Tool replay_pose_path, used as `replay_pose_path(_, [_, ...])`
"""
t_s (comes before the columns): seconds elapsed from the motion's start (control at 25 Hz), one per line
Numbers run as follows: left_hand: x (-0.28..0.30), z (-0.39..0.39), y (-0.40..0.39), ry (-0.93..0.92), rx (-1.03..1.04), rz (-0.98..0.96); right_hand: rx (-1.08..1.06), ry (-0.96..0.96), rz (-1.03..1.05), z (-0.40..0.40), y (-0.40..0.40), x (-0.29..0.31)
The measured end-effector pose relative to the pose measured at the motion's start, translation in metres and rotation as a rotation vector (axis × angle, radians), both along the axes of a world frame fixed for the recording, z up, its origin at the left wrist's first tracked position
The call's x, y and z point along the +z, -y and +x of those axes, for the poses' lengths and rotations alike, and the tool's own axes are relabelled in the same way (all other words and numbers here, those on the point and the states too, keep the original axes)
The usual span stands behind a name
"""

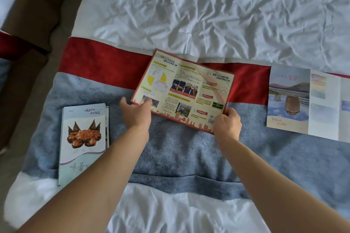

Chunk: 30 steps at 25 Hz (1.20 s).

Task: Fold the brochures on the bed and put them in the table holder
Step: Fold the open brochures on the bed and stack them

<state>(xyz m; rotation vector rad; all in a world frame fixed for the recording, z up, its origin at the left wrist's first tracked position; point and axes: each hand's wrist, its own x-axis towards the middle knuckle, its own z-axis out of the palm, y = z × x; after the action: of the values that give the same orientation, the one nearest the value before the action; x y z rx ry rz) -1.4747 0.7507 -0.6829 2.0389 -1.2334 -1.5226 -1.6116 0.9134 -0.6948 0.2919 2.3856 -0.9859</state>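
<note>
An unfolded red-bordered yellow brochure (184, 90) lies open across the red and blue bed runner, its three panels showing. My left hand (135, 112) pinches its near left corner, thumb on top. My right hand (227, 124) grips its near right corner with curled fingers. A folded brochure with a crab picture (83, 138) lies to the left on the blue runner. An unfolded pale brochure with a lake picture (306, 102) lies at the right, running out of view. The table holder is not in view.
The bed has a wrinkled white sheet (208, 9) beyond the runner and white bedding near me. A brown wooden piece of furniture (32, 5) stands off the bed at the upper left, beside grey floor.
</note>
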Motion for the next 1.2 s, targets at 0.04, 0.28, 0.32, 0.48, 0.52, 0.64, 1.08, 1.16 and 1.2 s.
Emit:
replay_pose_path(0.04, [0.001, 0.002, -0.002, 0.01, -0.016, -0.047, 0.03, 0.002, 0.013, 0.0, -0.003, 0.0])
replay_pose_path(0.28, [0.004, 0.014, -0.015, -0.252, -0.187, 0.114, 0.12, -0.007, 0.055, 0.007, -0.01, -0.002])
replay_pose_path(0.32, [0.002, 0.015, -0.016, -0.238, -0.281, 0.128, 0.136, -0.008, 0.055, 0.009, -0.01, -0.002])
replay_pose_path(0.48, [-0.001, 0.014, -0.027, -0.059, -0.544, 0.038, 0.173, 0.009, 0.02, 0.015, -0.013, 0.0])
replay_pose_path(0.52, [0.001, 0.013, -0.029, -0.047, -0.508, 0.029, 0.178, 0.014, 0.003, 0.016, -0.015, 0.0])
replay_pose_path(0.64, [-0.006, 0.013, -0.026, -0.016, -0.365, 0.045, 0.212, 0.038, -0.044, 0.02, -0.02, -0.001])
replay_pose_path(1.08, [-0.007, 0.021, -0.032, -0.217, -0.114, 0.272, 0.136, 0.082, -0.185, 0.038, -0.014, 0.0])
replay_pose_path(1.16, [-0.009, 0.021, -0.033, -0.286, -0.073, 0.316, 0.146, 0.063, -0.219, 0.043, -0.013, 0.002])
replay_pose_path(1.2, [-0.009, 0.021, -0.035, -0.292, -0.091, 0.321, 0.166, 0.051, -0.225, 0.045, -0.012, 0.003])
